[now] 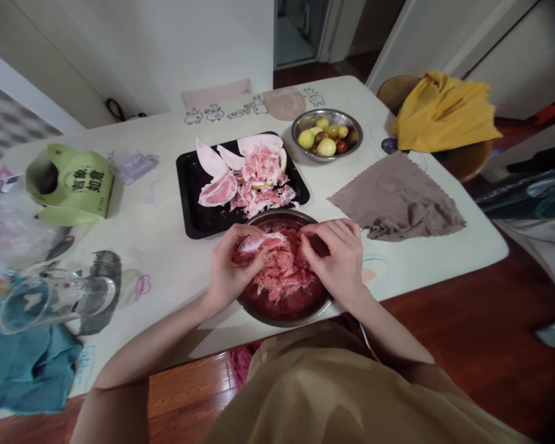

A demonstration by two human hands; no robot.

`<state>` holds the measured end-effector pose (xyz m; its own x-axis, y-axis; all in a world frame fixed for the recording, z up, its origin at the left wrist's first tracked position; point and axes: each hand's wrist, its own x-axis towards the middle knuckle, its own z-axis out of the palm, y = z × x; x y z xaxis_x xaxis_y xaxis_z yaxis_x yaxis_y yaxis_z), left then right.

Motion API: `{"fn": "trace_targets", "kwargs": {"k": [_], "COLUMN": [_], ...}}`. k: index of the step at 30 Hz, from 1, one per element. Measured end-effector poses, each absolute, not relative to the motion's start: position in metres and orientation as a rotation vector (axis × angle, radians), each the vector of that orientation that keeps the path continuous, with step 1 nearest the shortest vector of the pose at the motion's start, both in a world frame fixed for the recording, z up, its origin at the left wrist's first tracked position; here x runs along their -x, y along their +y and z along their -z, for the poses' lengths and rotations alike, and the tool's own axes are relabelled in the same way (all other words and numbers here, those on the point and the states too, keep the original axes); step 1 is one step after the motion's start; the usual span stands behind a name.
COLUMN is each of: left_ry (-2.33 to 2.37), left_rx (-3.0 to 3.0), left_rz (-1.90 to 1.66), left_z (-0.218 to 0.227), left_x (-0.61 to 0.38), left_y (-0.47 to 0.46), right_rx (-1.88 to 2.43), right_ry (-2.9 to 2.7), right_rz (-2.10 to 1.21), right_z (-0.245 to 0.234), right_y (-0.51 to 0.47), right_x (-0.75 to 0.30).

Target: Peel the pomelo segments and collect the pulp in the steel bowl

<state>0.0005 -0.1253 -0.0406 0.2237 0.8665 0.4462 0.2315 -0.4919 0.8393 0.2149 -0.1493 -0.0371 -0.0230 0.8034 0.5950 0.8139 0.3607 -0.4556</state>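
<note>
A metal bowl (284, 314) at the table's near edge holds a heap of peeled pink-red pomelo pulp (284, 277). Over its left side, my left hand (235, 262) grips a pomelo segment (261, 242) with white membrane along it, between thumb and fingers. My right hand (335, 256) is above the bowl's right side, its fingers curled and the thumb close to the index finger. Whatever sits in that pinch is too small to make out. Just behind the bowl, a black tray (192, 213) carries thick pomelo rind (211, 159) and torn membrane scraps (263, 169).
A second metal bowl (300, 145) with small green and red fruits stands behind. To the right lie a grey-brown cloth (398, 197) and a yellow cloth (444, 114) over a chair. At left are a green box (90, 191), a clear pitcher (50, 302) and a teal cloth (28, 370).
</note>
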Motion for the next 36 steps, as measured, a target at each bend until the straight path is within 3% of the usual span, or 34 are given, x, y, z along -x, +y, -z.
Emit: {"fn": "trace_targets", "kwargs": {"k": [8,18,26,36], "left_ry": [0.991,0.961,0.964,0.939], "left_rx": [-1.853,-1.86,-1.844,-1.852], "left_rz": [-1.305,-1.307,-1.357,-1.335], "left_z": [0.041,0.04,0.042,0.04], "left_x": [-0.001,-0.002,-0.001,-0.001], "left_y": [-0.126,-0.127,-0.127,-0.127], "right_rx": [1.304,1.297,1.349,1.296], "right_ry": [-1.791,-1.757,-1.784,-1.796], "right_rz": [-0.272,-0.224,0.045,-0.18], "right_z": [0.034,0.038,0.039,0.033], "right_y": [-0.153,-0.152,-0.155,-0.154], "right_x": [-0.213,-0.202,-0.21,-0.209]}}
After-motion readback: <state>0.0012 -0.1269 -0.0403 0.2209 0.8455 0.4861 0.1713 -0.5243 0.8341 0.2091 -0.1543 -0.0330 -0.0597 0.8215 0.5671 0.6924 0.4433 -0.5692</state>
